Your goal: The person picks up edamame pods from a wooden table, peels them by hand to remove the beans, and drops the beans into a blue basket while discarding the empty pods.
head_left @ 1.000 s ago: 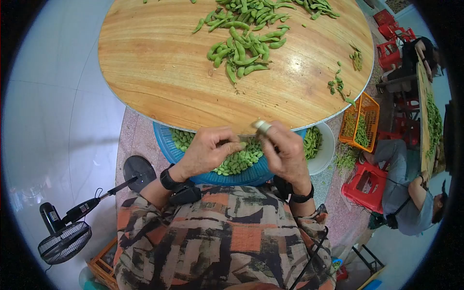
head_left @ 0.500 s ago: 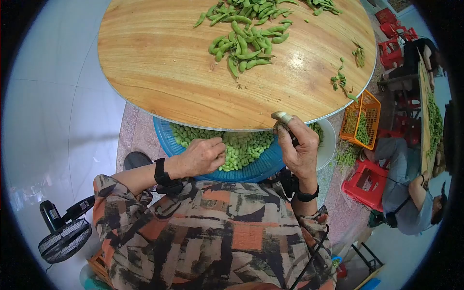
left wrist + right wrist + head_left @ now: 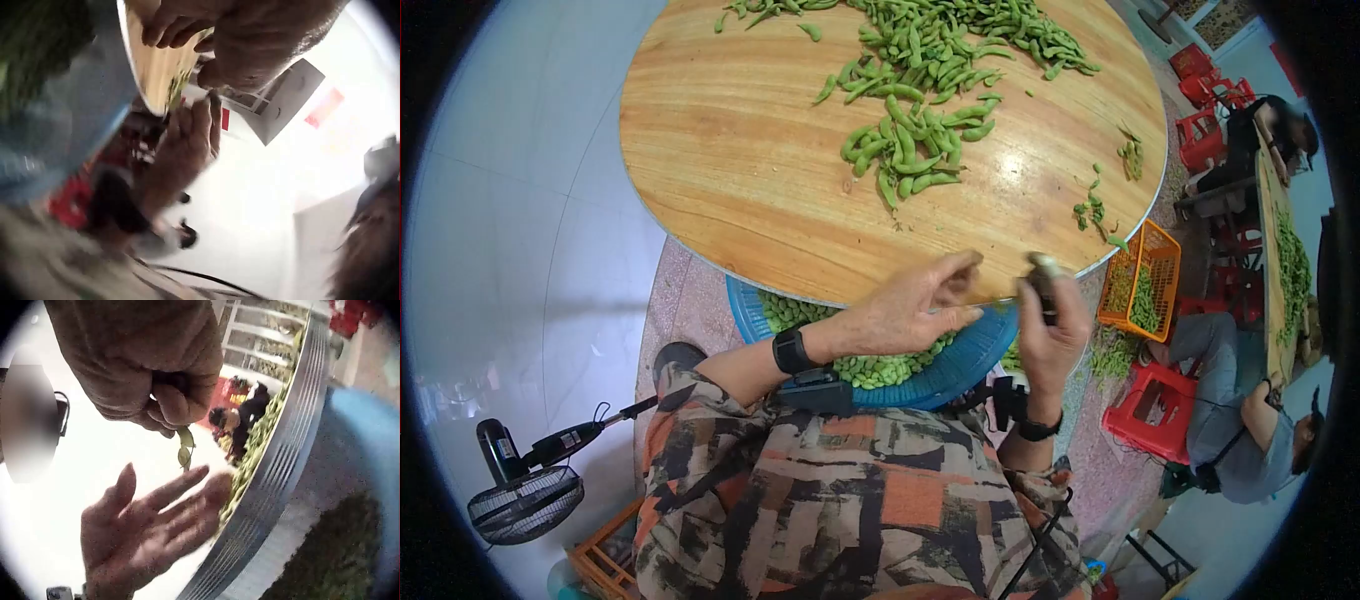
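My left hand (image 3: 905, 305) is held over the table's near edge, fingers apart and nothing visible in its grip; in the right wrist view the left hand (image 3: 156, 531) shows a spread palm. Just right of it, my right hand (image 3: 1052, 340) has curled fingers. In the right wrist view the right hand (image 3: 156, 375) pinches a green pod (image 3: 184, 453) that hangs below its fingertips. A dark item with a pale end (image 3: 1042, 280) is at its fingers, too blurred to name. Below the hands, a blue basin (image 3: 975, 365) holds shelled green beans (image 3: 880, 370).
Green pods (image 3: 910, 140) lie heaped across the round wooden table (image 3: 730, 190), with scraps (image 3: 1090, 210) at its right. An orange crate (image 3: 1165, 270), a red stool (image 3: 1155, 410) and a seated person (image 3: 1240, 420) are at the right. A fan (image 3: 525, 505) stands lower left.
My left hand has risen out of the basin and its fingers have spread toward my right hand. My right hand has shifted slightly right and down. The head view now takes in more of the table's far side.
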The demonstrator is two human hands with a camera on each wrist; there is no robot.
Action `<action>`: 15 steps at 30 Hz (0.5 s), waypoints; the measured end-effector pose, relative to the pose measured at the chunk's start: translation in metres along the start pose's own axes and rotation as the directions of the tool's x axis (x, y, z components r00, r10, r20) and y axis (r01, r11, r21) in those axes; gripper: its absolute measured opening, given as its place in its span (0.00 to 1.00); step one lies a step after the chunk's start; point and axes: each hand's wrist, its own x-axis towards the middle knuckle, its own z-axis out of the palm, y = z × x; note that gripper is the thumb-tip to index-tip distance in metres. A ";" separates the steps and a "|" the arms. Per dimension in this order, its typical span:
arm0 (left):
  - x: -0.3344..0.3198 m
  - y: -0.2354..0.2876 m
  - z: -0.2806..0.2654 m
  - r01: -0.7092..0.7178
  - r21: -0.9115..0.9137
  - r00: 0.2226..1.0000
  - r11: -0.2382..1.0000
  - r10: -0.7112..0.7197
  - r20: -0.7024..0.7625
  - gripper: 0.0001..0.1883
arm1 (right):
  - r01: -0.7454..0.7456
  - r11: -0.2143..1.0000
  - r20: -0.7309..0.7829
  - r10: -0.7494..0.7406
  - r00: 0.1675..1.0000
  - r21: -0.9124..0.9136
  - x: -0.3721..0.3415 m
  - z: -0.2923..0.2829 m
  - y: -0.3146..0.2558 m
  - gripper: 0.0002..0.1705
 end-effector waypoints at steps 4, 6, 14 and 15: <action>0.029 -0.016 -0.039 -0.206 0.703 0.879 0.680 0.444 -0.173 0.15 | -0.258 0.948 -0.218 0.216 0.952 -0.188 -0.011 -0.047 0.058 0.14; 0.043 -0.019 -0.051 -0.160 0.813 0.841 0.560 0.508 -0.185 0.13 | -0.244 0.889 -0.230 0.163 0.959 -0.389 -0.015 -0.058 0.075 0.14; 0.069 -0.020 -0.060 -0.117 0.863 0.849 0.492 0.500 -0.171 0.07 | -0.217 0.965 -0.104 0.202 0.974 -0.150 0.004 -0.019 0.041 0.13; 0.068 -0.019 -0.060 -0.122 0.862 0.849 0.492 0.502 -0.167 0.07 | -0.222 0.974 0.000 0.222 0.975 -0.050 0.007 -0.011 0.032 0.14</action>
